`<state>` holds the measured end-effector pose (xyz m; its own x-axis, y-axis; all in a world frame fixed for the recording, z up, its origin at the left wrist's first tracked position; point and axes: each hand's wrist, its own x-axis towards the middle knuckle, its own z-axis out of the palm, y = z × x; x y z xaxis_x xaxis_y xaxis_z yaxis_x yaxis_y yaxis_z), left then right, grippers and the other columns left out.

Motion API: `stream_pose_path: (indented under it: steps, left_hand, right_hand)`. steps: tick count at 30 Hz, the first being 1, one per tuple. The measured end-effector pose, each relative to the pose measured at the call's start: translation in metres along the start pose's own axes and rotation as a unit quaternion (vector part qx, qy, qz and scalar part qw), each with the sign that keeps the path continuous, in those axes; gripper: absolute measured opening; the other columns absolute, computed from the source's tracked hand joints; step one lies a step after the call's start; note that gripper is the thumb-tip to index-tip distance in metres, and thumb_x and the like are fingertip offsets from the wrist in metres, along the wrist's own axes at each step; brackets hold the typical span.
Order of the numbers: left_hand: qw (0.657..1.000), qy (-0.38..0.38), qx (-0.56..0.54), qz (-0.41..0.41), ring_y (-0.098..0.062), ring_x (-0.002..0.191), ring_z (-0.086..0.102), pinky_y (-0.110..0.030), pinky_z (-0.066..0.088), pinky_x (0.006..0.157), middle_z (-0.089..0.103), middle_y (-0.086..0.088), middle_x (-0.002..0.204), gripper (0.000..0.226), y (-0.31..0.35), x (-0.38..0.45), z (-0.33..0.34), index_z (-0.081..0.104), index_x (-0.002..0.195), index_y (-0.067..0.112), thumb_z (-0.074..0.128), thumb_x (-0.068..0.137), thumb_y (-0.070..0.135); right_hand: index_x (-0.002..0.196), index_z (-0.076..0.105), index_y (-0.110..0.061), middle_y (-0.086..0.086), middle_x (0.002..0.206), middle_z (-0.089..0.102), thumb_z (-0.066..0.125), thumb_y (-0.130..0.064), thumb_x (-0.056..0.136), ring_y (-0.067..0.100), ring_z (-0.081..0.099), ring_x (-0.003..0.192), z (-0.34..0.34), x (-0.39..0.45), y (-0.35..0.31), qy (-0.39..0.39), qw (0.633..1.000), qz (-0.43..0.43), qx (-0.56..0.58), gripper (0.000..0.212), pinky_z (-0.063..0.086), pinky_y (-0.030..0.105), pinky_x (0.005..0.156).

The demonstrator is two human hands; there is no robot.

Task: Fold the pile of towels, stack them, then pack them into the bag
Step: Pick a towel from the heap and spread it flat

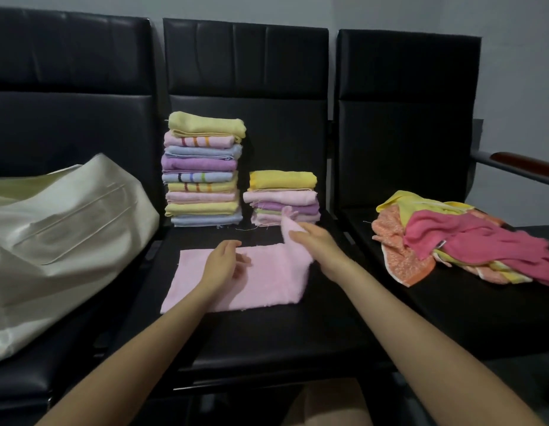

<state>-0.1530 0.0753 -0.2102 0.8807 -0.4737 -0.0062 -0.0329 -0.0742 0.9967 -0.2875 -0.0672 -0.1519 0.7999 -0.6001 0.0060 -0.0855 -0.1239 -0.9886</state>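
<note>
A pink towel (pixel 236 278) lies flat on the middle black seat (pixel 267 333). The right hand (pixel 310 238) pinches its far right corner, lifted; the left hand (pixel 224 262), fingers relaxed, rests on the cloth. To fold well, carry that corner across to the left edge, matching edges, then smooth. Two folded stacks (pixel 202 170) stand at twelve o'clock, a cream bag (pixel 67 229) at nine, the unfolded pile (pixel 451 241) at three. Grey wall behind.

A waiting room: linked black padded seats (pixel 245 318) along a wall.
</note>
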Motion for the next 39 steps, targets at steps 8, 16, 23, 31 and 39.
stream_pose_path:
  steps: [8, 16, 23, 31, 39]
  left_hand:
    - [0.963, -0.057, 0.256, 0.067, -0.019, 0.089, 0.06, -0.028, 0.044, 0.072, 0.065, -0.002, 0.099, 0.055, -0.009, -0.008, -0.001, 0.04, 0.144, 0.024, 0.056, 0.091, 0.023]
    - [0.968, 0.003, 0.221, 0.115, -0.017, 0.097, 0.06, -0.026, 0.04, 0.079, 0.064, 0.005, 0.1, 0.038, -0.019, -0.003, 0.001, 0.059, 0.126, 0.022, 0.048, 0.091, 0.012]
    - [0.937, 0.135, 0.167, 0.274, -0.008, 0.105, 0.052, -0.025, 0.045, 0.084, 0.06, 0.01, 0.106, 0.029, -0.011, -0.014, -0.004, 0.07, 0.104, 0.024, 0.054, 0.09, 0.005]
    - [0.99, -0.013, 0.092, 0.104, -0.015, 0.073, 0.06, -0.022, 0.045, 0.061, 0.068, -0.001, 0.09, 0.027, -0.001, -0.012, 0.015, 0.07, 0.082, 0.024, 0.049, 0.095, 0.012]
    - [0.99, -0.043, -0.026, -0.13, -0.023, 0.093, 0.063, -0.032, 0.048, 0.079, 0.068, -0.01, 0.099, 0.038, 0.014, 0.011, 0.007, 0.067, 0.109, 0.008, 0.059, 0.092, 0.04]
  right_hand:
    - [0.114, 0.065, -0.018, 0.0, 0.106, 0.061, 0.055, -0.023, 0.093, 0.016, 0.06, 0.1, 0.021, 0.014, 0.047, 0.074, 0.971, -0.072, -0.214, 0.024, 0.049, 0.028, 0.087]
    - [0.114, 0.059, -0.017, 0.001, 0.118, 0.053, 0.059, -0.053, 0.087, 0.018, 0.045, 0.117, 0.025, 0.017, 0.072, 0.07, 0.93, -0.037, -0.36, 0.045, 0.043, 0.031, 0.093]
    - [0.079, 0.052, -0.019, 0.0, 0.118, 0.048, 0.066, -0.054, 0.079, 0.019, 0.049, 0.109, 0.026, 0.018, 0.059, 0.025, 0.934, 0.042, -0.353, 0.038, 0.042, 0.03, 0.087]
    - [0.079, 0.062, -0.011, 0.006, 0.079, 0.062, 0.053, -0.029, 0.091, 0.019, 0.056, 0.064, -0.004, 0.012, -0.017, 0.098, 0.981, 0.141, -0.091, 0.024, 0.042, 0.024, 0.057]
    - [0.109, 0.064, -0.01, -0.003, 0.1, 0.063, 0.058, -0.02, 0.091, 0.015, 0.06, 0.102, 0.02, 0.009, 0.02, 0.012, 0.986, -0.016, -0.166, 0.021, 0.048, 0.028, 0.085]
